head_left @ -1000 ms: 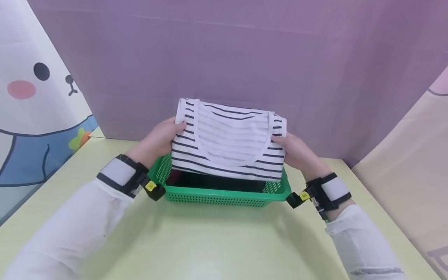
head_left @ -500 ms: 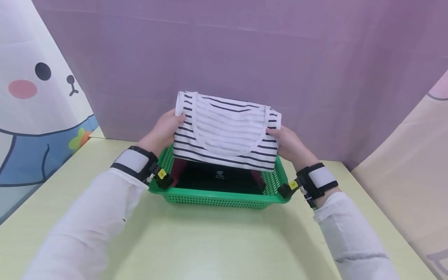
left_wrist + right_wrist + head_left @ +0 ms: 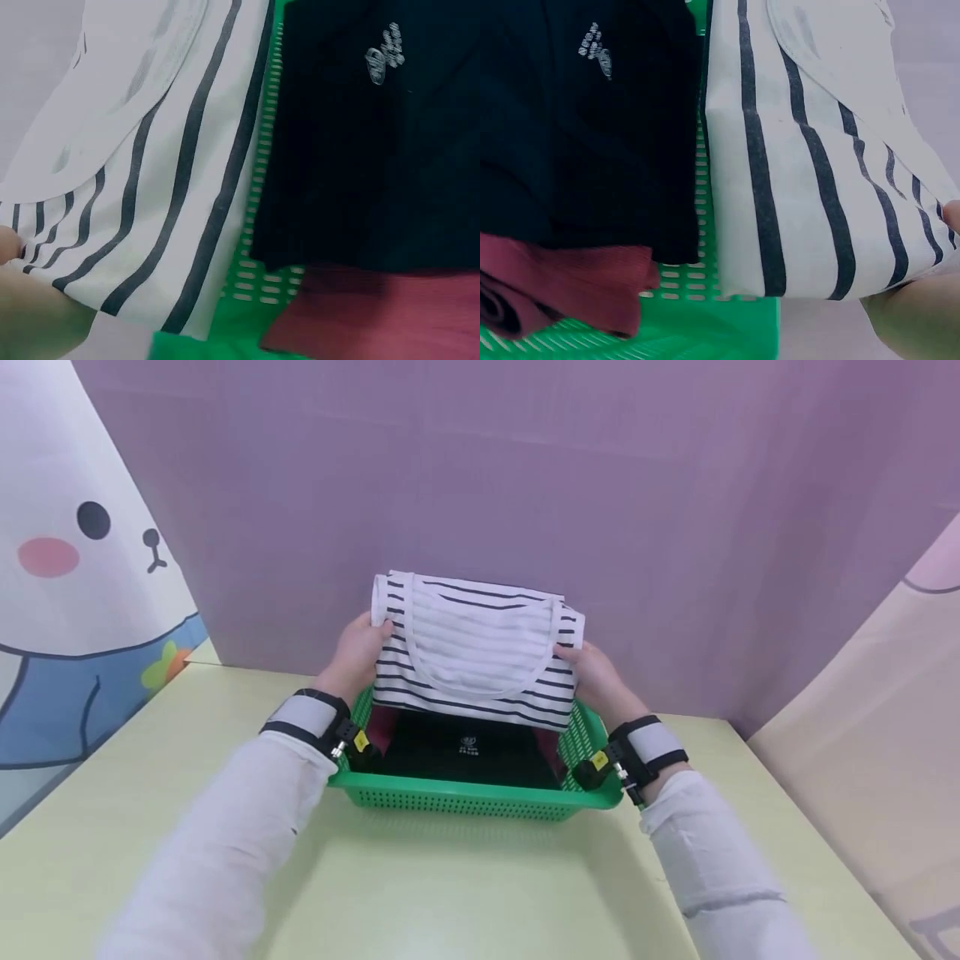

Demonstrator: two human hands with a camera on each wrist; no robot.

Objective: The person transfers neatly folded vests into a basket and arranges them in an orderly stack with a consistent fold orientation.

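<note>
A folded white shirt with dark stripes hangs above the far half of a green perforated basket. My left hand grips its left edge and my right hand grips its right edge. Inside the basket lies a folded black garment with a small printed label, on top of dark red cloth. The left wrist view has the striped shirt beside the black garment and red cloth. In the right wrist view the striped shirt hangs over the black garment.
The basket sits on a pale yellow-green table near the purple back wall. A cartoon rabbit panel stands at the left and a beige panel at the right.
Both hands have carried the striped shirt farther away and lower, toward the back of the basket. More of the black garment in the basket shows.
</note>
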